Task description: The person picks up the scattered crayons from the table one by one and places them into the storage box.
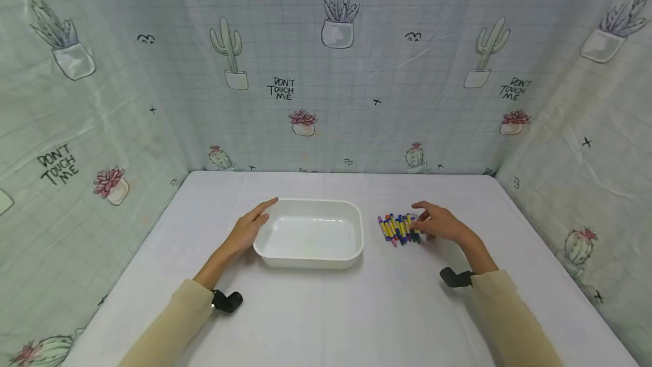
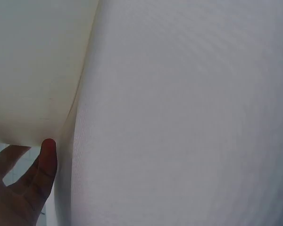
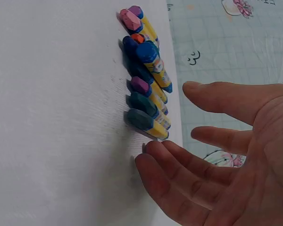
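White tray (image 1: 311, 231) is being held at its ten o'clock by left hand (image 1: 244, 234), crayons (image 1: 400, 228) at tray's three o'clock are being flanked by right hand (image 1: 442, 223), fingers (image 3: 162, 186) released, low square pinch being advised.

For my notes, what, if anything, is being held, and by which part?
The left grip holds the white rectangular tray by its rim near the far left corner; the right grip, near the crayons, holds nothing.
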